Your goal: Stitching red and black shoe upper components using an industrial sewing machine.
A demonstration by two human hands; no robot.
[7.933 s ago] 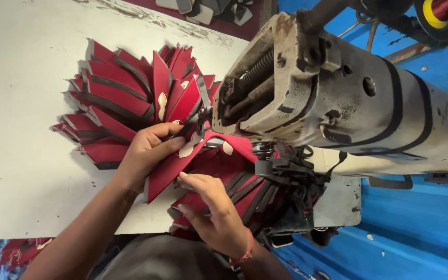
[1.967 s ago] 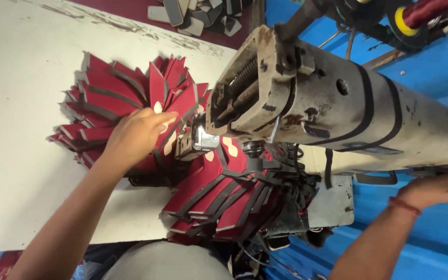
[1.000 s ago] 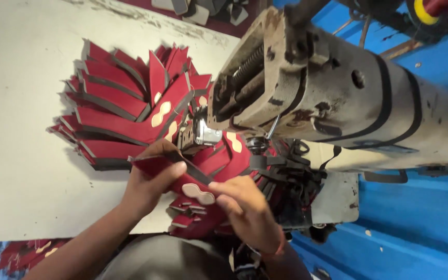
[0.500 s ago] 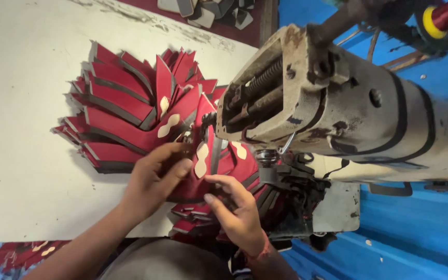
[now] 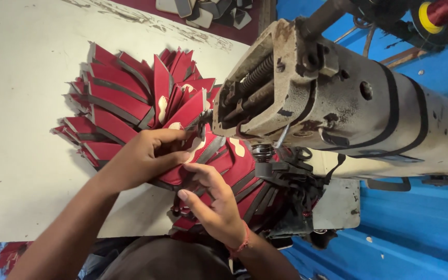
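Presently: left hand (image 5: 143,158), fingers curled and pressed down on a red piece (image 5: 203,161) with grey strips, which lies under the head of the sewing machine (image 5: 338,109). Right hand (image 5: 216,205), fingers bent and part spread, thumb and forefinger touching the same piece from the near side; red thread band at its wrist. Fan of stitched red pieces (image 5: 125,103) just behind, on the pale table (image 5: 22,78). Blue panel (image 5: 416,223) on the right.

I see bright, even daylight on the pale table (image 5: 22,171) at left, with soft shadows under the forearms. The machine head (image 5: 338,103) looms wide-angle stretched at right; the lower edge looks slightly blurred.
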